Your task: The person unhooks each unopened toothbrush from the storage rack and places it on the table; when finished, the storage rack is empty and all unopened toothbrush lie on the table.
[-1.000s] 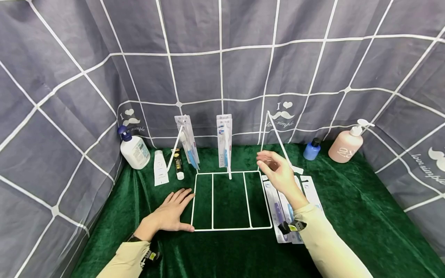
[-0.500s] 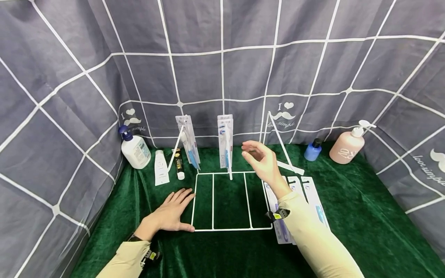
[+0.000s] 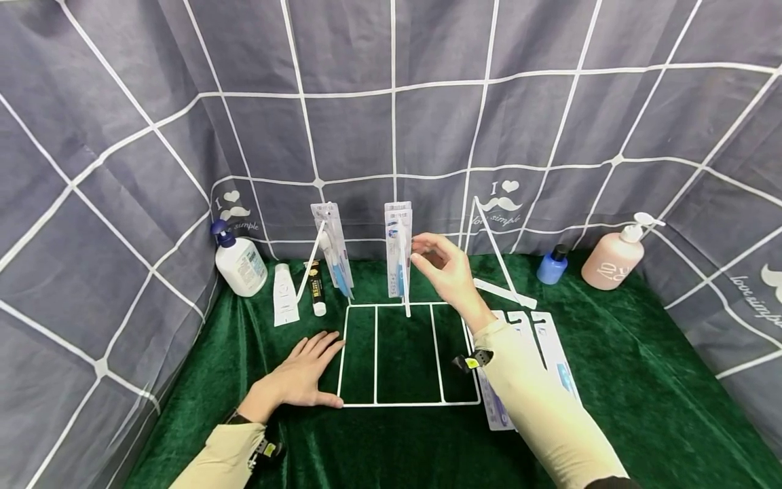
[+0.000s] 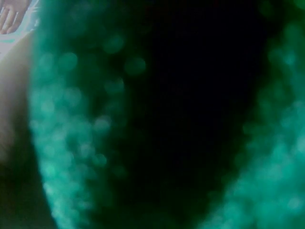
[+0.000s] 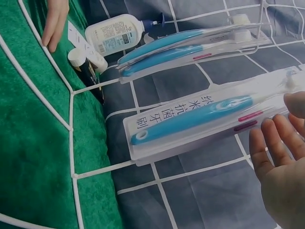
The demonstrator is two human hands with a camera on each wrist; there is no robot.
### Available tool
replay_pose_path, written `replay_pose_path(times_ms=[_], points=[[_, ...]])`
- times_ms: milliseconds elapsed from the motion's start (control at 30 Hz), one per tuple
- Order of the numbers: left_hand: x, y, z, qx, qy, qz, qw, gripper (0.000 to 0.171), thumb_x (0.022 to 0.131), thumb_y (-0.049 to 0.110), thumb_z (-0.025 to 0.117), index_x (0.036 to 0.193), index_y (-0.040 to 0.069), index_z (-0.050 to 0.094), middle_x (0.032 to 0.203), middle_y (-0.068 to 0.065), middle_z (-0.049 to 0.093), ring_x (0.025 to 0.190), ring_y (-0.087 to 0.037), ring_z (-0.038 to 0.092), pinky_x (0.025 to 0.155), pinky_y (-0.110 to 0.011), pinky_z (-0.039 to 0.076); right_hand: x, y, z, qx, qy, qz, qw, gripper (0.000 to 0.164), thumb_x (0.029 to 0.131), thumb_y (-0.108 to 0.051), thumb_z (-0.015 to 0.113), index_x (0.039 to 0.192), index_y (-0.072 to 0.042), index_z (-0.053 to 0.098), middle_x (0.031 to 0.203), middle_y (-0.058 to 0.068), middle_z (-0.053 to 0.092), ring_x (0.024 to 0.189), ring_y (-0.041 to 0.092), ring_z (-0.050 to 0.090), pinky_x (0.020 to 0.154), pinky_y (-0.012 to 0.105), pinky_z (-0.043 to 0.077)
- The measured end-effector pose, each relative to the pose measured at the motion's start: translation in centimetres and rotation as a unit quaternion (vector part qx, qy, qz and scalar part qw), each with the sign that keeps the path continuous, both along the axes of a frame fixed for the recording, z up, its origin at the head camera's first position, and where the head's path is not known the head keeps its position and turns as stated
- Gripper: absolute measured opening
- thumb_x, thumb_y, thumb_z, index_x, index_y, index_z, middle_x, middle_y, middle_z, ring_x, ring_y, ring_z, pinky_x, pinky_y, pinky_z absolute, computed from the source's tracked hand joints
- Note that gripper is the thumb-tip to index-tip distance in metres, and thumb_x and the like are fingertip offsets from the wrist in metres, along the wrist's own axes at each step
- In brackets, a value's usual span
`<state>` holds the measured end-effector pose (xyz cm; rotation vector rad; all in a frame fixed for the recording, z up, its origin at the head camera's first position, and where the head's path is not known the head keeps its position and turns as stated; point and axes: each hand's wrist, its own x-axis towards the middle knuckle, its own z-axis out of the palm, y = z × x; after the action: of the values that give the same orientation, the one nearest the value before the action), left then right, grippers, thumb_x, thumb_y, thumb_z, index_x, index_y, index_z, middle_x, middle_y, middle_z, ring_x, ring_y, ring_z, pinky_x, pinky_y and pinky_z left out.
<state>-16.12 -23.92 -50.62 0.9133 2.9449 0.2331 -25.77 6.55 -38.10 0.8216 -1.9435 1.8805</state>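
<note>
My right hand (image 3: 449, 275) is beside the middle packaged toothbrush (image 3: 398, 255), which hangs upright on a white wire rack (image 3: 409, 403). In the right wrist view its loosely bent fingers (image 5: 271, 140) are at the package's edge, with the thumb apart from them; no firm hold shows. Another packaged toothbrush (image 3: 332, 251) hangs on the rack's left arm. My left hand (image 3: 302, 373) lies with fingers spread on the green cloth, fingertips by the rack's left side. Dark blur and green cloth fill most of the left wrist view.
Several packaged toothbrushes (image 3: 554, 353) lie right of the rack, partly under my right forearm. At left stand a white pump bottle (image 3: 241, 268), a white tube (image 3: 284, 295) and a black tube (image 3: 315, 288). A blue bottle (image 3: 552, 266) and pink pump bottle (image 3: 612, 261) stand at right.
My right hand has moved left from the rack's right arm to the middle toothbrush package. The left hand has stayed in place.
</note>
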Motion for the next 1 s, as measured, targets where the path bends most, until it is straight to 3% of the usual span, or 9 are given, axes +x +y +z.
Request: replay_pose_path(times_ms=[300,567,833,1000], points=[[-0.2,0.1,-0.2,-0.007,0.008,0.000,0.9999,0.110,0.059,0.083,0.053,0.142,0.015,0.031,0.146,-0.008,0.028,0.134,-0.031,0.025,0.101,-0.057,0.024,-0.4,-0.9,0.3,0.020,-0.012,-0.025,0.999,0.027,0.080,0.008,0.062,0.106,0.010,0.058,0.092,0.027,0.062,0.083,0.013,0.061,0.075,0.025,0.050],[-0.2,0.1,-0.2,-0.010,0.003,0.002,0.9999,0.109,0.059,0.083,0.052,0.143,0.016,0.029,0.148,-0.008,0.027,0.135,-0.031,0.024,0.103,-0.055,0.023,-0.2,-1.2,0.4,0.035,-0.016,-0.031,0.999,0.022,0.081,0.006,0.061,0.102,0.010,0.060,0.089,0.026,0.064,0.082,0.013,0.063,0.079,0.032,0.051],[-0.2,0.0,-0.1,-0.010,0.001,0.003,0.9999,0.109,0.060,0.082,0.053,0.143,0.016,0.029,0.148,-0.008,0.027,0.135,-0.031,0.024,0.103,-0.055,0.023,0.0,-0.9,0.1,0.023,0.030,-0.008,0.999,0.031,0.081,0.009,0.061,0.110,0.009,0.051,0.086,0.026,0.064,0.077,0.018,0.063,0.069,0.027,0.052],[0.0,0.1,0.0,-0.007,-0.002,0.004,1.0000,0.109,0.060,0.082,0.054,0.143,0.015,0.029,0.148,-0.008,0.027,0.135,-0.031,0.024,0.103,-0.056,0.023,0.2,-0.8,-0.2,0.009,0.058,0.007,0.998,0.042,0.079,0.014,0.059,0.118,0.009,0.041,0.084,0.028,0.062,0.074,0.023,0.061,0.067,0.032,0.052]])
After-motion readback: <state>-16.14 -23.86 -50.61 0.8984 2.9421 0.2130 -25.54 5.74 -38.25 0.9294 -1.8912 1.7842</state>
